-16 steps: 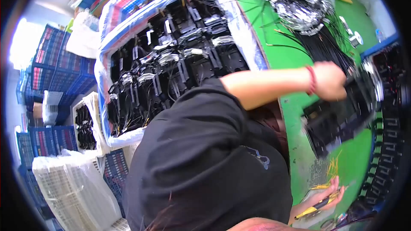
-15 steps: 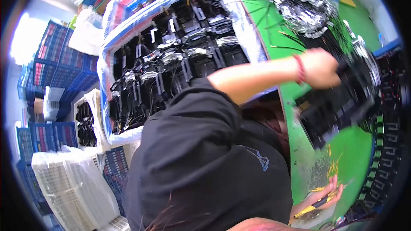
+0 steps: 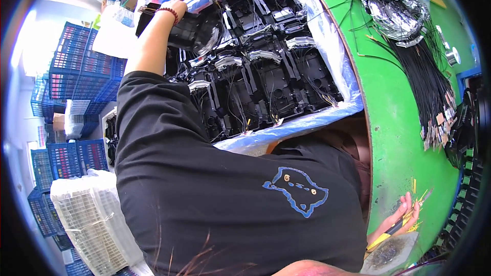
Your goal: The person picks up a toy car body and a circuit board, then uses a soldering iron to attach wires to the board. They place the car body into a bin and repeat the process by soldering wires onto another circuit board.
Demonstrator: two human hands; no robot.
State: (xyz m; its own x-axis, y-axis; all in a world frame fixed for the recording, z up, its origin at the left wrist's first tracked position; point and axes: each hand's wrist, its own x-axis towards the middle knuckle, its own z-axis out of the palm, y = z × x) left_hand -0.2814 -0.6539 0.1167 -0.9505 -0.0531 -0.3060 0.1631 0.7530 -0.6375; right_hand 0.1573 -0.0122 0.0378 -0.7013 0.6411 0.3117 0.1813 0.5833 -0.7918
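Left hand (image 3: 171,7) is reaching to the far left, fingers (image 3: 179,6) wrapping over the edge of a black plastic part (image 3: 192,30). Fingers are closed on it; the tips are hidden behind the part, so exact contact is unclear. A red bead bracelet (image 3: 169,14) is sitting on that wrist. The part is hanging over the far-left corner of a big bin (image 3: 307,122) lined with clear plastic film, which is sitting left of the counter and packed with more black plastic parts (image 3: 266,82) carrying thin wires and silver strips.

Right hand (image 3: 404,214) is resting at the near right on the green counter (image 3: 394,112), fingers (image 3: 404,207) curled loosely around a thin dark tool (image 3: 404,222) with a yellow end. Whether the grip is tight or loose I can't tell. Small yellow pins (image 3: 417,194) are lying scattered just beside that hand.

Further out on the counter, a bundle of black cables (image 3: 429,87) is running from far to near along the right side, with a heap of silver-wrapped pieces (image 3: 399,10) at its far end. A black sleeve and shirt (image 3: 215,189) with a blue outline print are filling the near centre. Blue crates (image 3: 71,82) are stacking up at the far left, and white trays wrapped in film (image 3: 87,220) are sitting at the near left.
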